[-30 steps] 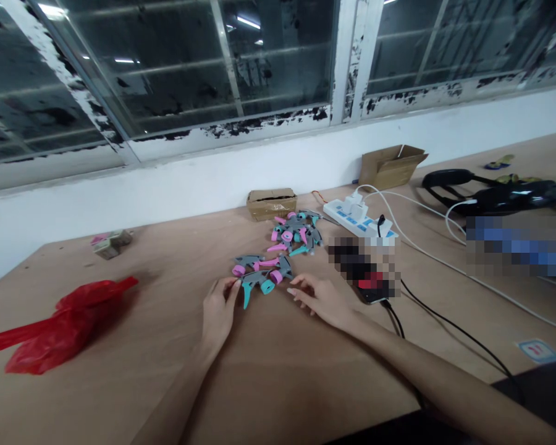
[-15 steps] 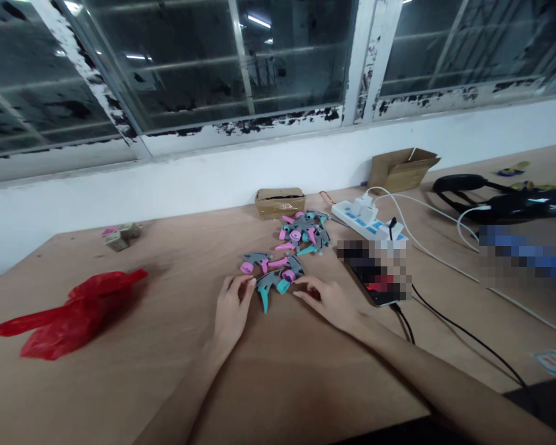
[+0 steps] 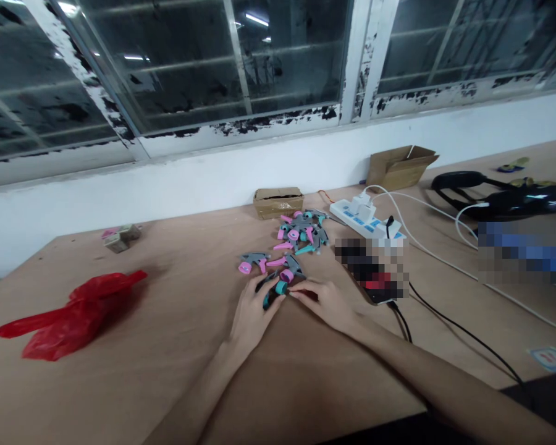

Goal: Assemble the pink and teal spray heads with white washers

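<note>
My left hand (image 3: 254,309) is closed around a grey trigger spray head with a teal collar (image 3: 282,288); the fingers cover most of its body and trigger. Beside that collar my right hand (image 3: 327,303) has its thumb and forefinger pinched together. Whatever lies between those fingertips is too small to make out. Just beyond the hands lie two grey and pink spray heads, one to the left (image 3: 254,262) and one behind the collar (image 3: 291,266). Farther back is a pile of grey, pink and teal spray heads (image 3: 306,232).
A crumpled red plastic bag (image 3: 81,309) lies at left. Small cardboard boxes (image 3: 278,204) (image 3: 401,168) stand by the wall. At right are a white power strip (image 3: 366,219), a partly blurred phone (image 3: 375,287) and cables. Beyond them rests a black glossy device (image 3: 523,201).
My left hand has moved right and closed round the teal spray head, which it was beside before. My right hand's fingertips have come together next to the collar.
</note>
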